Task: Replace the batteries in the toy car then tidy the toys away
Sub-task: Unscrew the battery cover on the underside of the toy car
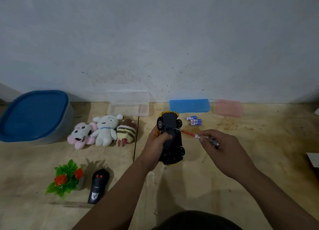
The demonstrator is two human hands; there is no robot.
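A: Left hand (156,144), grip wrapped round the yellow-and-black plastic toy car (170,138), thumb pressed on the black underside; car held belly-up above the middle of the pale wooden tabletop (224,186), wheels showing.

B: Right hand (222,149), grip pinching the clear handle of a red-shafted screwdriver (196,134); tip set against the underside of the car near the far wheels.

A: Blue-and-white small batteries (194,120), lying together just beyond the car on the right, near the far edge. Exact count hard to tell, at least 2.

B: Along the far edge by the wall: clear plastic case with lid open (128,104), blue plastic case shut (189,105), pink translucent case (227,108) further right.

A: Far left corner: grey tub with blue lid (34,115), tilted.

B: Just right of that tub, 3 plush toys in a row, touching: pink-and-white plush (81,134), white plush with blue collar (105,130), brown-and-yellow striped plush (126,131).

A: Nearer the front edge on the left: small pot of green leaves with red flowers (67,177), and beside it on the right a black remote control with red buttons (98,186), lying flat.
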